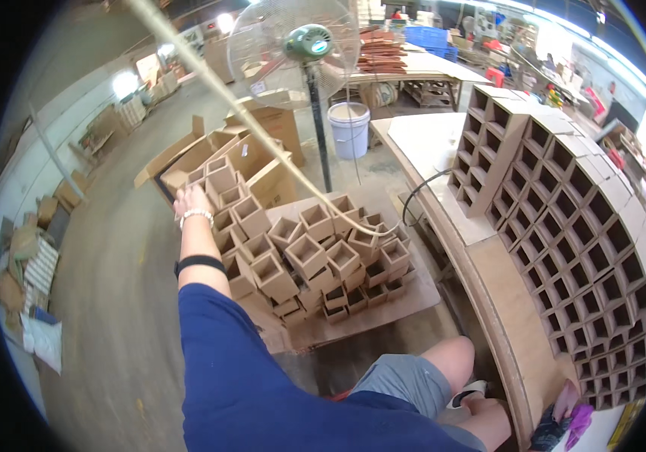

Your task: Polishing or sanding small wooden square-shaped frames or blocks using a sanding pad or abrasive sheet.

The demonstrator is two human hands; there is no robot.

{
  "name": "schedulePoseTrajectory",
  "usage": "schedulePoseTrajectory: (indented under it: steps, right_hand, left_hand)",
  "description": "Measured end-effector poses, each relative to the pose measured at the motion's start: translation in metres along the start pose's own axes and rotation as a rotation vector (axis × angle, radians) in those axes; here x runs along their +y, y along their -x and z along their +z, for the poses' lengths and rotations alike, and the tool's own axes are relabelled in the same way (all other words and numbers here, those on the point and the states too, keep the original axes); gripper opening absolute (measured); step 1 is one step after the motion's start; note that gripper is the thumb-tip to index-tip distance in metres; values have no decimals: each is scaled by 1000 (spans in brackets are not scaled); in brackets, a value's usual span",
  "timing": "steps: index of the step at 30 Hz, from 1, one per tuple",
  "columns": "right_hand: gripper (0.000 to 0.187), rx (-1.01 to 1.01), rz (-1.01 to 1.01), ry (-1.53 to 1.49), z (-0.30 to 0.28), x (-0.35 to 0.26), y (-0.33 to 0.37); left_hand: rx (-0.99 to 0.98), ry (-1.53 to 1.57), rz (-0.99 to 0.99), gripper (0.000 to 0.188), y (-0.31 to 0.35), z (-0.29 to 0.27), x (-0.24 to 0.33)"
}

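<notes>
My left arm, in a navy sleeve with a dark wristband and a pale bead bracelet, stretches out to the far left of a pile of small brown open boxes (306, 256). My left hand (192, 200) has its fingers bent against a small brown box (198, 176) at the pile's far end; part of the grip is hidden. Most of the boxes are square tubes, tilted and stacked over one another on a low board (406, 301). My right hand does not show.
Large cardboard cartons (263, 139) stand beyond the pile, near a standing fan (309, 45) and a white bucket (349, 129). On the right, a workbench (489, 279) carries stacked rows of similar boxes (564, 203). A pale pole (225, 94) and a dark cable (417, 192) cross the view.
</notes>
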State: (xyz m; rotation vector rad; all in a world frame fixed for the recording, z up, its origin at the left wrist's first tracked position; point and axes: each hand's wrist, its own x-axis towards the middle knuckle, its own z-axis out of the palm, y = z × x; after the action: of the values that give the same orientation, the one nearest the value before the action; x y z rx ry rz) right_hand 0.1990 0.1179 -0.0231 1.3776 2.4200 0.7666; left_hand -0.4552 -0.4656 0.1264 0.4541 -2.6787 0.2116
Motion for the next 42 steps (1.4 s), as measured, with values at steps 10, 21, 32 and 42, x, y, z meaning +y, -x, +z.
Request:
schedulePoseTrajectory:
  steps: [10, 21, 32, 42]
  right_hand:
    - [61, 2, 102, -309, 92, 8, -13]
    - [52, 463, -193, -463, 5, 8, -6]
    - [58, 134, 464, -2989, 13, -12, 29]
    - [51, 548, -173, -1083, -149, -10, 9]
  left_hand:
    - [243, 82, 148, 20, 53, -69, -34]
    - [-464, 1835, 235, 14, 290, -140, 22]
    - [-1259, 1697, 1317, 14, 429, -188, 207]
    - [-682, 1577, 1748, 15, 527, -194, 299]
